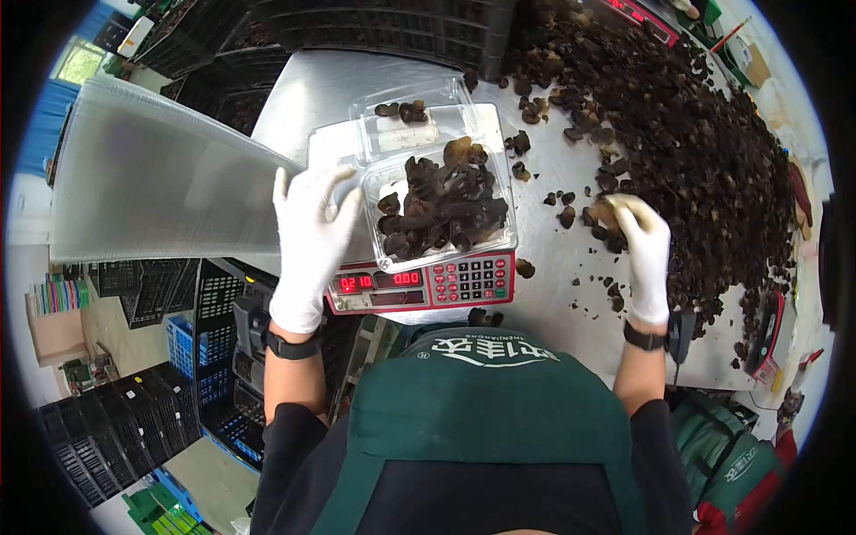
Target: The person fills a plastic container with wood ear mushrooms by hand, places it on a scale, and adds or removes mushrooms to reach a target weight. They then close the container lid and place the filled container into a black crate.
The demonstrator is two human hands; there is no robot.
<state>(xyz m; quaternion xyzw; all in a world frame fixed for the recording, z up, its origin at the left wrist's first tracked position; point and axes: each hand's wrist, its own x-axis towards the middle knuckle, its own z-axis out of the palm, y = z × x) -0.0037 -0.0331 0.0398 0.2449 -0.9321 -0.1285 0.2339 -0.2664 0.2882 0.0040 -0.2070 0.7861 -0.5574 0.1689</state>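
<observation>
A clear plastic clamshell box (510, 234) lies open on a red digital scale (419, 312), its lid (361, 116) folded back away from me. Dark wood ear mushrooms (450, 201) are heaped inside, with a few more pieces on the lid. White-gloved, my left hand (308, 236) has its fingers apart at the box's left edge and holds nothing. My right hand (646, 245), also gloved, pinches a brownish wood ear mushroom (604, 214) at the near edge of the big pile. The scale display reads 0.210 and 0.00.
A large mushroom pile (678, 152) spreads over the right of the metal table (553, 334). Stacked clear plastic boxes or lids (160, 178) jut in from the left. Black crates (383, 27) stand behind the scale. Another person's green apron (727, 455) shows at lower right.
</observation>
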